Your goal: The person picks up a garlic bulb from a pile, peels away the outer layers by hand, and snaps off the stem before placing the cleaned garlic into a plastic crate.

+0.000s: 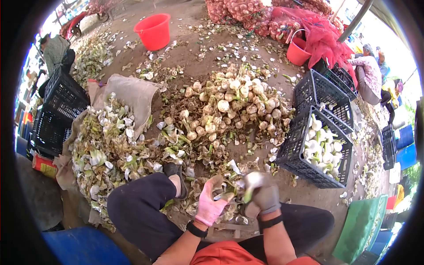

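My left hand, in a pink glove, is raised over the peelings between my knees, fingers apart and curved, with nothing in it. Beside it on the right, my right hand, in a grey glove, is closed at a white garlic bulb with a green stem; motion blurs the bulb and the fingers. Beyond both hands, a heap of unpeeled garlic lies on the ground. To the right, a black crate holds peeled white garlic bulbs.
Peelings and a sack cloth lie at left near black crates. Farther off are a red bucket, another red bucket and net sacks. People sit at both sides. A green crate stands right.
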{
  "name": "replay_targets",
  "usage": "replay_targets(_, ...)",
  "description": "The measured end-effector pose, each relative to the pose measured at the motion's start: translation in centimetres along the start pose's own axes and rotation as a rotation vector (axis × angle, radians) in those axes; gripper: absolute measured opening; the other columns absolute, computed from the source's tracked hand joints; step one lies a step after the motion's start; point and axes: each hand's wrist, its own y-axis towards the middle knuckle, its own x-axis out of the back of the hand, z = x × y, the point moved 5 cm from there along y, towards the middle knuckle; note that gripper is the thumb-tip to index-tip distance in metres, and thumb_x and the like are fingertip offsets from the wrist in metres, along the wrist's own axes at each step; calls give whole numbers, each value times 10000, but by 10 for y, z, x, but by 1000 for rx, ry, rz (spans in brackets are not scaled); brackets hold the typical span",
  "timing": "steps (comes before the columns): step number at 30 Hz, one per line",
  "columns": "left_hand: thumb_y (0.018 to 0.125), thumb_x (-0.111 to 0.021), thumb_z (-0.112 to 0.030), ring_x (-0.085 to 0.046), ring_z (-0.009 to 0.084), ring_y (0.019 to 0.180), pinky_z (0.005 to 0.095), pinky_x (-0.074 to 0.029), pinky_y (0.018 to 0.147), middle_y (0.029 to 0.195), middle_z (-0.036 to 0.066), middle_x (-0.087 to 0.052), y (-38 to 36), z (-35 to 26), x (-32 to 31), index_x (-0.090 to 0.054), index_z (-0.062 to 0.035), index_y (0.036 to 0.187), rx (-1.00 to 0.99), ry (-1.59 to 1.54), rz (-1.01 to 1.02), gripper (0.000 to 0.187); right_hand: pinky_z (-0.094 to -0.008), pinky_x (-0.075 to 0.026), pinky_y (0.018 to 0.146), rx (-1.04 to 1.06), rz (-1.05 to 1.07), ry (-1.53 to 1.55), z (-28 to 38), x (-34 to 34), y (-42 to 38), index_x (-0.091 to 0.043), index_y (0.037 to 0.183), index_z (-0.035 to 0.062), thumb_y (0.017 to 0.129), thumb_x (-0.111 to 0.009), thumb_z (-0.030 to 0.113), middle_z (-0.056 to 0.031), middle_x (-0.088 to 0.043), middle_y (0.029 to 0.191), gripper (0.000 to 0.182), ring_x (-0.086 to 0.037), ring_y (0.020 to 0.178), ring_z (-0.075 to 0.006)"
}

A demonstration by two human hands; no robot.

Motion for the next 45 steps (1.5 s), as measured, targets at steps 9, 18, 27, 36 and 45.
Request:
replay_targets(9,822,-644,26,-573,152,1021,276,-476,902,1100,68,-574,16,41,2,-459,23,1270,182,-135,-41,484,-335,-517,852,290,-162,332,95,56,93,-556,1202,6,951,-551,251,-110,-645,1062,351,-618,954,-221)
replay_targets(18,822,-628,29,-569,168,1051,296,-480,920,1141,102,-570,42,44,19,-451,46,1260,344,-194,-175,473,-388,-412,963,265,78,-1543,-54,-136,265,-614,1152,120,774,-731,234,-136,-539,1213,412,-477,1172,-312)
replay_targets(27,800,-650,12,-566,132,986,266,-477,872,1122,66,-568,42,51,28,-501,0,1248,250,-106,-194,472,-313,-498,785,18,36,-1000,-86,-42,196,-667,1085,33,781,-685,85,-128,-684,1005,310,-633,889,-238)
replay_targets(36,677,-710,30,-471,291,1222,352,-369,1055,1289,149,-491,27,-2,9,-501,-29,1283,-277,515,-35,644,-250,-491,856,-174,110,-187,-16,-71,28,-584,1215,-12,895,-633,60,-47,-654,1082,332,-601,957,-124)
replay_targets(45,648,-719,89,-566,262,1080,339,-459,947,1169,121,-571,-5,-39,-9,-595,-33,1161,-531,503,-118,542,-233,-470,825,68,22,-26,10,-90,-13,-536,1258,-3,940,-600,192,-44,-634,1097,379,-583,934,-95)
